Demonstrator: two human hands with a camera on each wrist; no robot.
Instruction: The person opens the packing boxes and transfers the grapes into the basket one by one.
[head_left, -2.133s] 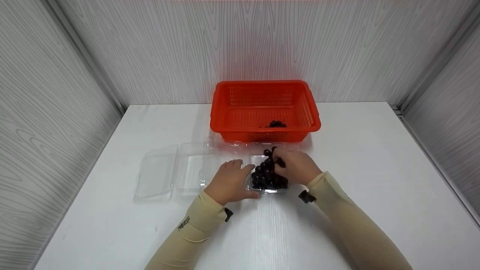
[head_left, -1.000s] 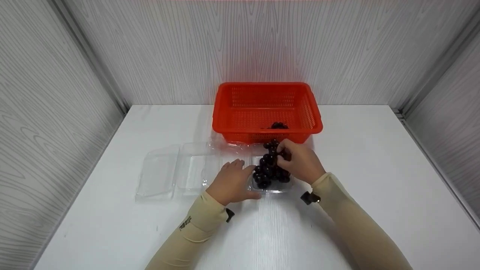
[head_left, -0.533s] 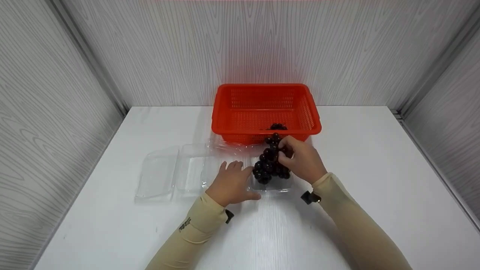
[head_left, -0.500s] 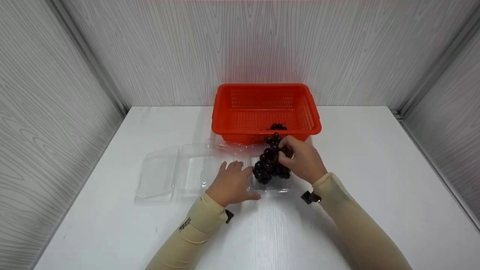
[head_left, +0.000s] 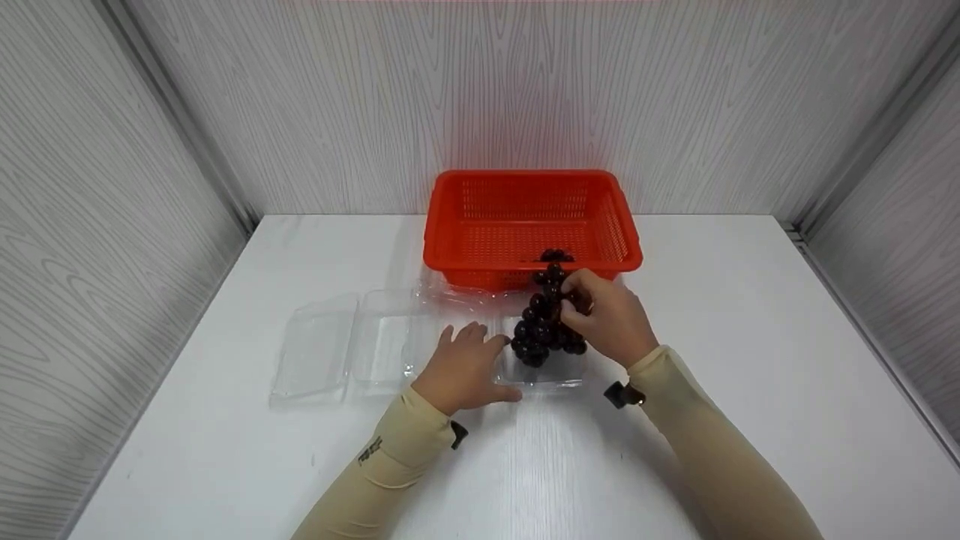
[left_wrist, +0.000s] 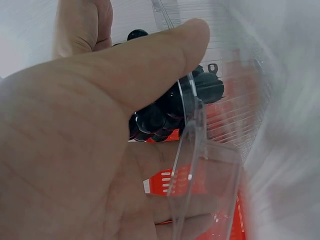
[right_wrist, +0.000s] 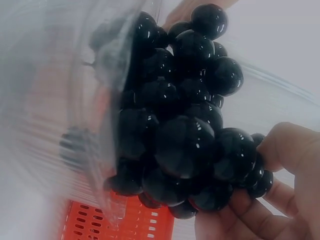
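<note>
My right hand (head_left: 613, 319) pinches a bunch of dark grapes (head_left: 536, 330) near its upper end, thumb and fingertips together. The bunch hangs tilted over the clear plastic clamshell box (head_left: 551, 379), its lower end toward the box's near left part. Close up in the right wrist view, the grapes (right_wrist: 185, 145) lie against my fingertips, partly behind clear plastic. My left hand (head_left: 459, 367) rests at the left edge of that box, fingers spread and thumb along the near side. In the left wrist view, clear plastic (left_wrist: 192, 135) crosses in front of its fingers.
Behind the box stands a red perforated basket (head_left: 532, 176) with more dark grapes (head_left: 556, 256) at its near right side. Another open clear clamshell (head_left: 315, 349) lies to the left on the white table (head_left: 187, 450). Walls enclose the back and sides.
My right hand has raised the bunch of grapes and moved slightly away from me, toward the basket. More of the box's near floor shows. My left hand stays nearly in place.
</note>
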